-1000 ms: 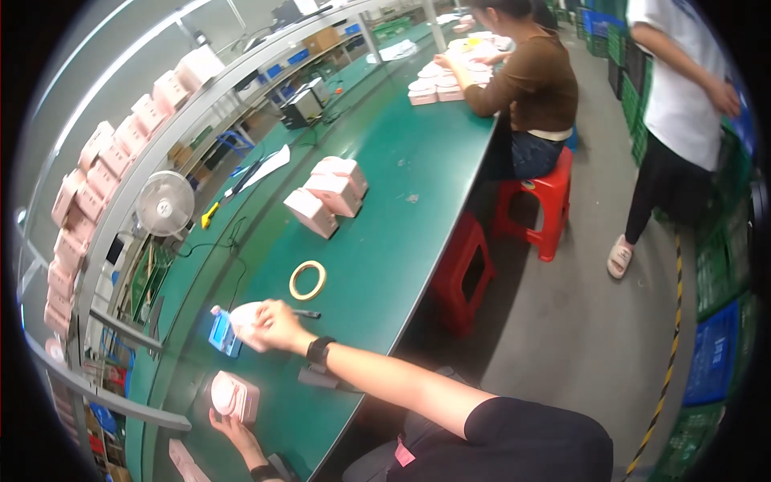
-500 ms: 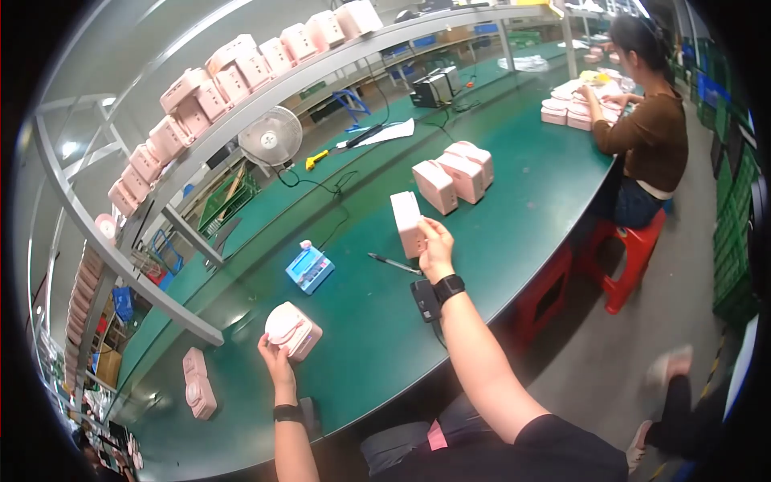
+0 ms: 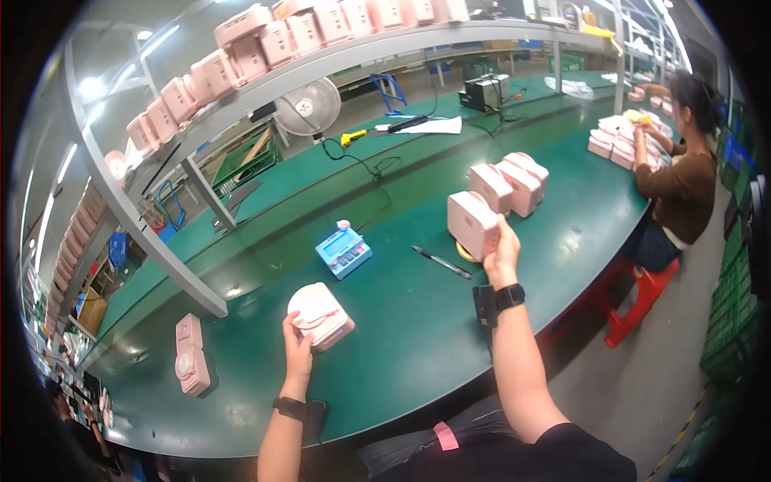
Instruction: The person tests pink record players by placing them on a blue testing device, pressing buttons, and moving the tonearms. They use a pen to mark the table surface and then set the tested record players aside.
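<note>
My right hand grips a pale pink box-shaped device by its near side, holding it upright close in front of several similar pink devices. A small yellowish rounded edge shows beneath it; what that belongs to is hidden. On the left, my left hand has its fingers and thumb round the side of another pink device, which has a round pad on top and a strap-like strip. A blue device with a small screen lies beyond the left hand. The pen lies between the two hands.
A folded-out pink device lies at the left by a grey shelf post. Overhead, a shelf holds a row of pink devices. A fan stands behind. At the right a co-worker handles more pink devices. A dark phone-like object lies by my right wrist.
My right hand has carried its pink device right, up to the group of devices, and turned its broad side toward me. My left hand stays on its device. The whole view has shifted.
</note>
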`<action>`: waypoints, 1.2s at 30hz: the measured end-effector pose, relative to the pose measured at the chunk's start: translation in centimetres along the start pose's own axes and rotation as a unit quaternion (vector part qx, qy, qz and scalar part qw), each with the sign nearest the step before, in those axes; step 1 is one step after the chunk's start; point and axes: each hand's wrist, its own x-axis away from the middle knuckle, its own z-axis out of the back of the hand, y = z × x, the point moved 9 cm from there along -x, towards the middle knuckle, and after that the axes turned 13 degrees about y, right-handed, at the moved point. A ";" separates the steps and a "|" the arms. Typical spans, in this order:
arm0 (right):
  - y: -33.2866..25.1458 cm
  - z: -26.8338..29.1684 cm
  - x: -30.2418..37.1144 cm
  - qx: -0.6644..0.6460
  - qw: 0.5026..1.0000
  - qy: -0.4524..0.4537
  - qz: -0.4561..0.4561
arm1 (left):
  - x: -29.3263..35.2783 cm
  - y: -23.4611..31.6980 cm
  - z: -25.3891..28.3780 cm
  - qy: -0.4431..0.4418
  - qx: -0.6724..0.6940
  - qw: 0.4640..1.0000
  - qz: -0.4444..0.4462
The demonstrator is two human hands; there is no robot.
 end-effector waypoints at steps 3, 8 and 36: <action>0.8 -1.3 0.8 0.015 0.998 -0.056 0.002 | -0.2 -1.0 -0.2 -0.089 0.002 0.996 0.006; -0.2 -4.4 3.8 0.439 0.820 -0.126 0.345 | -0.7 -2.0 -0.5 -0.123 0.043 0.990 0.048; -4.4 -2.4 -19.2 0.621 0.605 -0.183 0.464 | -0.8 -1.3 -1.0 -0.117 0.021 0.993 -0.004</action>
